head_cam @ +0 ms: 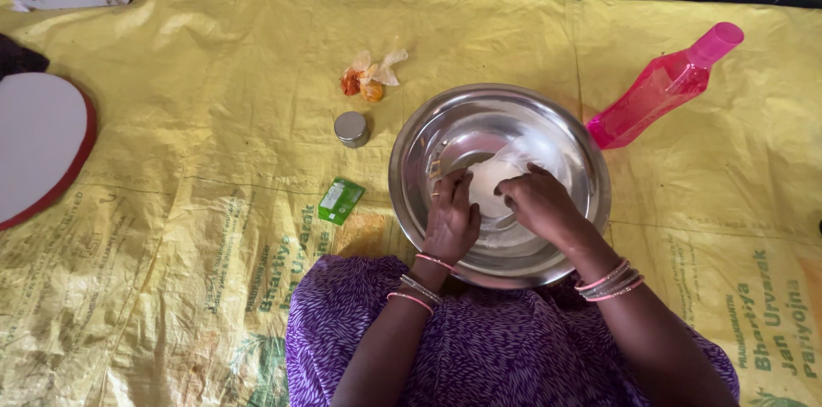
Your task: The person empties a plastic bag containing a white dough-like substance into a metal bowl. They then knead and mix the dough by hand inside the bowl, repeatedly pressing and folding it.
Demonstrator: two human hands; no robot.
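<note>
A large steel bowl (419, 150) sits on the yellow sheet in front of my lap. Inside it both hands grip a clear plastic bag (505, 169) holding something white. My left hand (451, 220) pinches the bag's near left side. From the right, my right hand (541, 204) holds the bag's other side. Bangles circle both wrists.
A pink plastic bottle (664, 86) lies right of the bowl. A small steel tin (351, 129), a green packet (341, 200) and a crumpled orange-and-clear wrapper (370, 77) lie to the left. A white round board with a red rim (38, 150) is at the far left.
</note>
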